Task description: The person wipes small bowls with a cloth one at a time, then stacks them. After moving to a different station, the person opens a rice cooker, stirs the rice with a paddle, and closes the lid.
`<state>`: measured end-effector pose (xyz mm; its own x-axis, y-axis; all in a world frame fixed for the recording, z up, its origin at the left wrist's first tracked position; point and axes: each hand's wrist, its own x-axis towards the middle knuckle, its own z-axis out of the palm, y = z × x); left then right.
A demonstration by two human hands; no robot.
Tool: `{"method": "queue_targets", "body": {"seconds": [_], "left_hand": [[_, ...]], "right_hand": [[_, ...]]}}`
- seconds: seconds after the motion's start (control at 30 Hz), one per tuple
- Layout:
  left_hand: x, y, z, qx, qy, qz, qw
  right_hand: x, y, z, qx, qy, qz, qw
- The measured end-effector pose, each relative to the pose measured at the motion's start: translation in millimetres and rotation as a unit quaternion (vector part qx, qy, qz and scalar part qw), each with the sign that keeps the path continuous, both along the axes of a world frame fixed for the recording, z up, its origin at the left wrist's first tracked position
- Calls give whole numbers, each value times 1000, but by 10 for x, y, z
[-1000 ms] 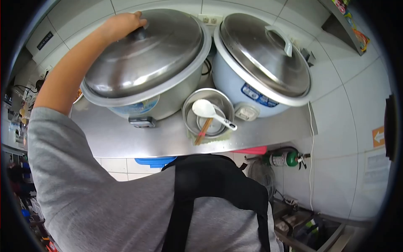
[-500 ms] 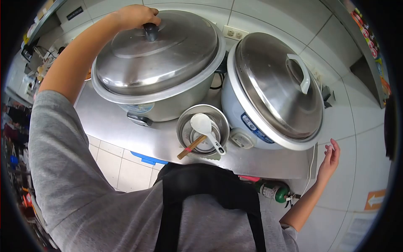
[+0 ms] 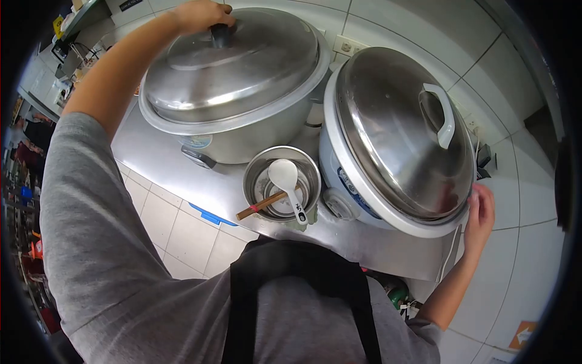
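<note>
At the upper left, my left hand [image 3: 203, 16] is closed on the black lid knob [image 3: 220, 36] of a large rice cooker [image 3: 242, 138]. Its domed metal lid [image 3: 236, 79] sits on the pot. My right hand [image 3: 481, 209] is at the right edge of a second rice cooker [image 3: 330, 130], apparently touching its rim, fingers partly spread. That cooker's metal lid [image 3: 388, 121] is on and has a white handle [image 3: 445, 115]. Between the cookers stands a steel bowl [image 3: 250, 182]. A white rice paddle [image 3: 283, 175] and red-banded wooden sticks [image 3: 260, 205] lie across it.
The cookers stand on a steel counter [image 3: 388, 249] against a tiled wall [image 3: 418, 24] with a power outlet [image 3: 350, 45]. A white cord [image 3: 447, 258] hangs at the counter's right end. Below are a green cylinder [image 3: 397, 295] and a blue object [image 3: 212, 215].
My right hand has risen from open air to the right cooker's edge. My left hand stays on the knob. The view has shifted slightly; both lids are still on.
</note>
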<state>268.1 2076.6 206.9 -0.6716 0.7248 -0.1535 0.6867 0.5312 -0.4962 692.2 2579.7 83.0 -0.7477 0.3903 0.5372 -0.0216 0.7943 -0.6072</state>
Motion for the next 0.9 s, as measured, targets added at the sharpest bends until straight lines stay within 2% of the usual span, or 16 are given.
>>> {"method": "queue_targets", "body": {"seconds": [0.03,0.07,0.13,0.2,0.27,0.3,0.33,0.4,0.43,0.5,0.63,0.7,0.77,0.83,0.87,0.9], "left_hand": [[47,-16,-41,92,-19,15,995],[111,-62,-29,92,-14,18,996],[289,-153,41,147,54,-31,987],[762,-101,468,143,77,-42,986],[1253,-150,666,136,103,-49,984],[1480,-197,696,222,121,-73,965],[1739,-224,709,303,138,-99,938],[2543,-139,693,382,-40,34,923],[2813,-170,541,375,-104,24,921],[3332,-147,217,331,-216,27,918],[3895,-49,-498,325,-356,72,873],[3956,-146,-822,357,-350,96,861],[3934,-329,-1165,385,-345,110,849],[3877,-647,-1585,509,-252,132,812],[3841,-824,-1845,500,-263,119,816],[3814,-1021,-2146,580,-258,189,749]], "right_hand": [[-140,29,134,-1,-24,15,1000],[-299,52,270,-2,-47,29,998],[-663,-42,531,102,-36,54,993],[-994,-224,814,145,-135,26,980],[-1337,-204,812,182,-157,36,970],[-1513,-206,799,217,-188,38,957],[-1673,-225,839,181,-258,42,948],[-1882,-239,860,225,-293,71,927],[-1887,-316,886,227,-287,74,928],[-1830,-511,905,349,-297,91,884],[-2028,-374,930,384,-360,60,848],[-1949,-247,1160,391,-343,74,851],[-1871,218,1394,368,-261,114,885],[-1501,417,1672,345,-210,103,909],[-1273,429,1799,330,-222,88,913],[-1155,582,1798,322,-212,79,919]]}}
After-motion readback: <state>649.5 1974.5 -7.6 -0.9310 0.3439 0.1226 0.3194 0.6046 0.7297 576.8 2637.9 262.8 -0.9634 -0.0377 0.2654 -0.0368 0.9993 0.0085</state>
